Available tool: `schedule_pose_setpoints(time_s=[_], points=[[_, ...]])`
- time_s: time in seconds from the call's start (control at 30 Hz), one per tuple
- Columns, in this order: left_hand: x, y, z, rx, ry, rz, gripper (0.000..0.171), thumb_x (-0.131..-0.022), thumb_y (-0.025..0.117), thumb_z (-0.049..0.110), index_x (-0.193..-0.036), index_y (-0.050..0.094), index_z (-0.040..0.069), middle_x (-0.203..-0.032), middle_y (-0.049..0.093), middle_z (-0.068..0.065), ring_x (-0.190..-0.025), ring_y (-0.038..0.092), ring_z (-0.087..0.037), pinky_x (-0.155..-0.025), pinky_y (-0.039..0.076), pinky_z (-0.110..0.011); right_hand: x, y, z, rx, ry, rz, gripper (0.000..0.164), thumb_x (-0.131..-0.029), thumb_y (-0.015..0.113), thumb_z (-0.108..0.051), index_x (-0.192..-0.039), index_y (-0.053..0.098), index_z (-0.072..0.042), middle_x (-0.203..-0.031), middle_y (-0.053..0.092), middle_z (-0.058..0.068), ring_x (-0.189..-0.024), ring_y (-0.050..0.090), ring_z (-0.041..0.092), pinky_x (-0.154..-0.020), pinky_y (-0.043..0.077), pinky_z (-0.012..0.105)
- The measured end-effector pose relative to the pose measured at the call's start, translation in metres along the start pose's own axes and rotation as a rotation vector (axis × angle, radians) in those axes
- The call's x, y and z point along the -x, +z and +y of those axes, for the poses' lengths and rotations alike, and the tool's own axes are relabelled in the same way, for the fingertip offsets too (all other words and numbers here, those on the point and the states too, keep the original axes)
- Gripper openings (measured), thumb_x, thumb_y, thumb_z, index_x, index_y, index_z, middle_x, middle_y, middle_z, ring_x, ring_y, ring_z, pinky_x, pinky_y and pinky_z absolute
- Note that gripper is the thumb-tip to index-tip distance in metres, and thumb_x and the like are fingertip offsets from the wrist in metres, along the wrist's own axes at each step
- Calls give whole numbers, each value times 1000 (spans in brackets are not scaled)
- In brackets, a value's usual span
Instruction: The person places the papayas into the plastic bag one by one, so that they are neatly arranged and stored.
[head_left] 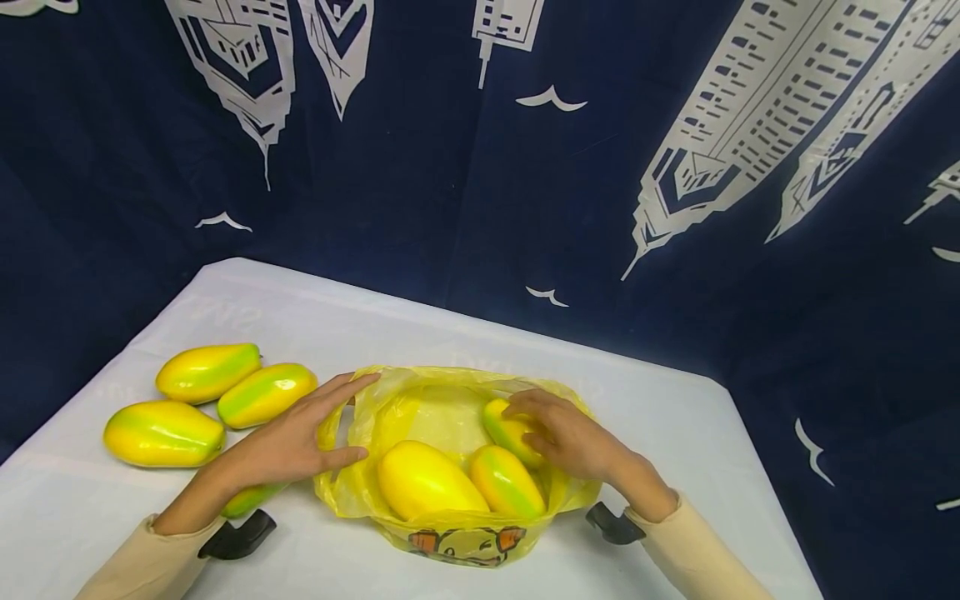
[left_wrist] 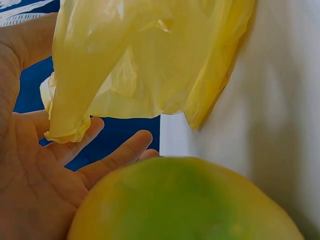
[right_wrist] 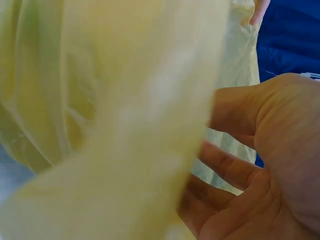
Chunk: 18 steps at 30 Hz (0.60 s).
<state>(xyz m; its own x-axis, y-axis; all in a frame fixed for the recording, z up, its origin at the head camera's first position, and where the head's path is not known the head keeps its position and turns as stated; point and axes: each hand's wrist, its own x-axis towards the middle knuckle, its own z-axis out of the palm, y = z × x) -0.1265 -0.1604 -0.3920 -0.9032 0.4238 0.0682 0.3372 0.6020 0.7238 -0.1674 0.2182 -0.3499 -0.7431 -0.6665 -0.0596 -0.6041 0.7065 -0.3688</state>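
Note:
A thin yellow plastic bag [head_left: 450,379] with a cartoon face on its front stands with its mouth wide. Inside lie a large yellow papaya [head_left: 427,483] and a second papaya [head_left: 506,483] with a green streak. My right hand [head_left: 566,433] reaches in over the right rim, fingers and thumb bent around a third papaya [head_left: 498,425]. In the right wrist view, bag film covers much of the right hand [right_wrist: 235,165]. At the left rim, my left hand [head_left: 300,437] has its fingers and thumb spread; the bag's edge [left_wrist: 75,100] hangs between them in the left wrist view.
Left of the bag, three yellow-green papayas [head_left: 206,372] lie grouped on the white-covered table [head_left: 360,308]. One more papaya [head_left: 251,500] is partly hidden beneath my left forearm. Behind the table hangs a dark blue cloth [head_left: 420,208] printed with white buildings.

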Motion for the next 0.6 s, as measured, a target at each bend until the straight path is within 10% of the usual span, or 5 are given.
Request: schedule_pose_setpoints(time_s=[0.37, 0.6], points=[[-1, 0, -1, -5, 23, 7, 86, -86, 78, 38, -157, 31, 28, -163, 28, -13, -146, 30, -45, -108, 33, -72, 27, -21, -10, -121, -33, 85, 40, -97, 67, -20, -136, 61, -17, -142, 59, 2, -134, 53, 24, -106, 48, 50], [-1, -1, -2, 0, 37, 14, 85, -87, 77, 40, -157, 31, 27, -163, 28, -14, -146, 31, -45, -109, 34, -71, 51, -33, 3, -252, 1, 297, 37, -96, 68, -11, -132, 62, -14, -135, 63, 0, -122, 61, 14, -95, 57, 35]])
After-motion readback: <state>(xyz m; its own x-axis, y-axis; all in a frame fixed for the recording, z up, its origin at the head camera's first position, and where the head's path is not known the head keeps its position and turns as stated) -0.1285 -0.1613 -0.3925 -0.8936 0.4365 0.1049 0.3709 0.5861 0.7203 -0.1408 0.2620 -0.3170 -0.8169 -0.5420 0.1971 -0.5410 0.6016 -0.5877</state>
